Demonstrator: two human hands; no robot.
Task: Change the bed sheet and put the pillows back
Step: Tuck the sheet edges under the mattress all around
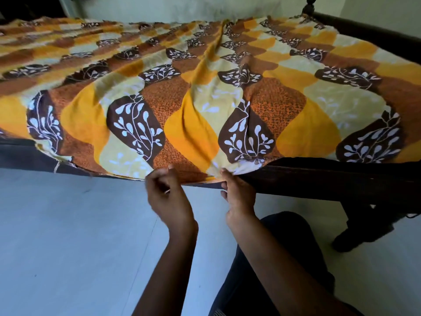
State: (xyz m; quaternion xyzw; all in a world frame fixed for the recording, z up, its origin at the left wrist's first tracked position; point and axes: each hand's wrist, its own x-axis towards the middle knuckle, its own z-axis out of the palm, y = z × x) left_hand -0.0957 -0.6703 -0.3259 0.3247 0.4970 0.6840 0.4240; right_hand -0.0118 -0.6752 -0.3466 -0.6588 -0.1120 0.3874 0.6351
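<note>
Two bare forearms reach up from the bottom of the view to the near edge of the bed, with the person's dark-trousered leg (284,258) below the right wrist. Here the right hand (239,195) grasps the hem of the bed sheet (205,99): its thumb lies on top of the cloth and its fingers (224,192) curl under the edge, where the fabric meets the rail. Just beside it, the left hand (169,197) has its fingers curled at the same hem, but motion blur smears them and I cannot tell whether they actually pinch cloth. Beyond the fingertips the sheet, printed in orange, yellow, cream and brown leaf shapes, spreads across the mattress, with long wrinkles fanning away from the right-hand grip. To the right of the fingers the dark wooden bed frame (330,179) shows bare along its side rail, down to a turned bed leg (364,226). Under both hands stretches pale grey floor (68,224); far past the fingers stands a light wall (182,8).
</note>
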